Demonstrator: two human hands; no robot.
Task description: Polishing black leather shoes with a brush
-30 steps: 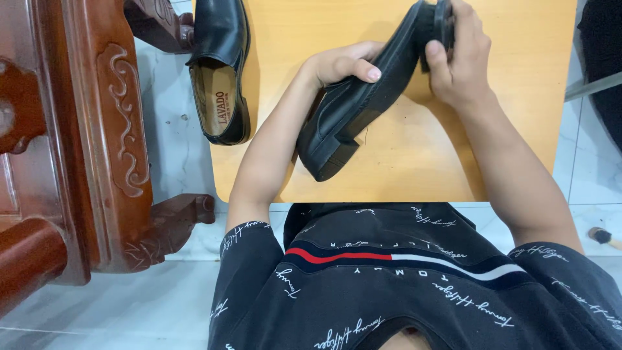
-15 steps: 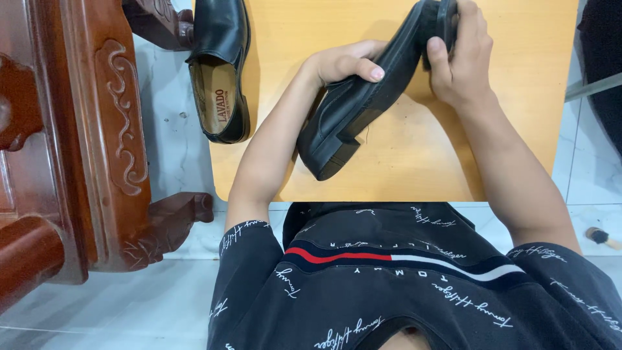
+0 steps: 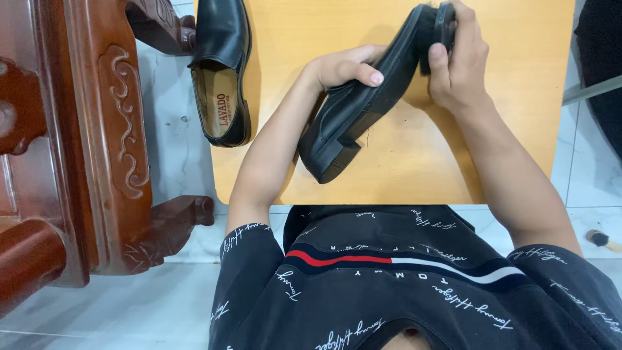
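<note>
My left hand [image 3: 346, 67] grips a black leather shoe [image 3: 363, 104] around its middle, thumb on the sole edge, holding it tilted on its side above a light wooden board [image 3: 402, 162]. The heel points down toward me and the toe points up and right. My right hand [image 3: 457, 61] is closed on a small dark object [image 3: 446, 23], perhaps a brush or pad, pressed against the shoe's toe. What exactly that object is stays unclear. The matching black shoe [image 3: 223, 71] lies upright at the board's left edge, its tan insole showing.
A carved dark red wooden furniture piece [image 3: 97, 142] stands at the left on the pale tiled floor [image 3: 162, 142]. A small brush [image 3: 602, 240] lies on the floor at the right edge. Something dark [image 3: 599, 71] sits at the upper right.
The view has shifted very slightly. My right hand has slid a little along the shoe's toe; the left hand keeps the same grip.
</note>
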